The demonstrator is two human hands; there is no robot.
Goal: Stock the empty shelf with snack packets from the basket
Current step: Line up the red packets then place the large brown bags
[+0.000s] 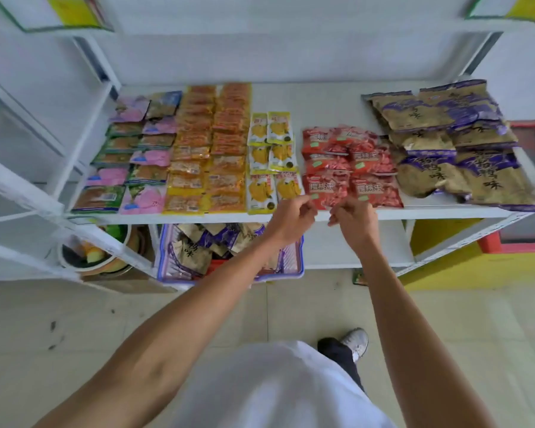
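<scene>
View: head camera, looking down at the shelf front.
Left hand [294, 218]: you are curling the fingers and pinching the near left corner of the red packet [326, 187].
Right hand [354, 220]: you are curling the fingers and pinching the same packet's near edge, just beside the left hand.
Grip state: both hands are grasping the red packet, and it is lying flat rather than being lifted.
Red packet position: it is sitting at the front edge of the shelf [439, 213], in the front-left spot of the red stack [365, 149].
Neighbours: the yellow packets [272, 159] are lying just to its left, and another red one is touching its right side.
Left rows: orange packets [212, 149] are filling two columns; pink and green packets [136, 156] are lying beyond them at the shelf end.
Right pile: large brown packets [463, 143] are overlapping one another at the right end.
Gap: a bare strip of shelf is showing behind the red stack.
Basket [173, 277]: it is sitting on the level below, under your left forearm, and is holding more brown bags [192, 251].
Below: your shoe [356, 341] is standing on the tiled floor [74, 319].
</scene>
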